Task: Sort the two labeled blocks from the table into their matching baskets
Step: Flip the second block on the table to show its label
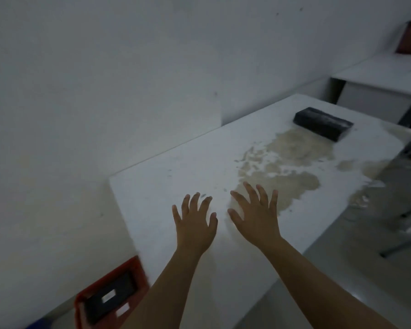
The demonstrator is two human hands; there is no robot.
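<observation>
two empty hands, left hand (195,227) and right hand (256,217), fingers spread wide; one block (322,123) on table (176,176); one in red basket (128,269)

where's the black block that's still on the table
In the head view the black block lies at the table's far right end, just beyond the worn brownish patch, well ahead of both open hands.

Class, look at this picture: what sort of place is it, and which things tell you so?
Probably a bare workroom or test room: a worn white table against a plain wall, a dark block on it, and an orange basket beside it.
</observation>
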